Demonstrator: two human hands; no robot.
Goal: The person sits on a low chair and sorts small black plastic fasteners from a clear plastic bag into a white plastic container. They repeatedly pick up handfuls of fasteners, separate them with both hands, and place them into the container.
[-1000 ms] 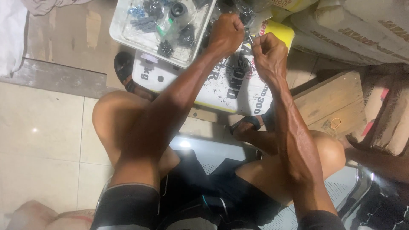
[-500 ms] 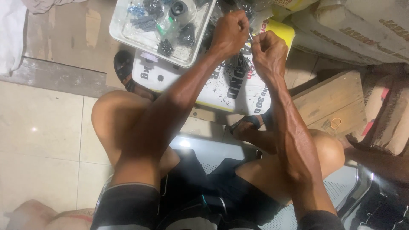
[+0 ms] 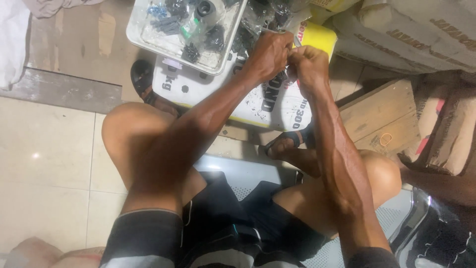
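Head view looks down on a seated person whose two forearms reach forward over bare knees. Largest around them are the pale grey sacks (image 3: 421,30) stacked at the upper right, with dark lettering on their sides, and the beige floor tiles (image 3: 44,164) on the left. Below the hands lies a white sack (image 3: 258,106) with black print, lying flat on the floor and dusted with small dark bits; the person's sandalled feet rest at its near edge. To its right sits a wooden crate (image 3: 384,119), tilted, with a rubber band lying on its top. A yellow package (image 3: 317,37) shows just behind the hands. A clear plastic tray (image 3: 141,32) rests on the far end of the white sack, holding small black parts in clear bags, one with a green piece. The left hand (image 3: 270,54) and the right hand (image 3: 310,64) meet knuckle to knuckle above the white sack, fingers curled shut around a small item between them that is too hidden to make out.
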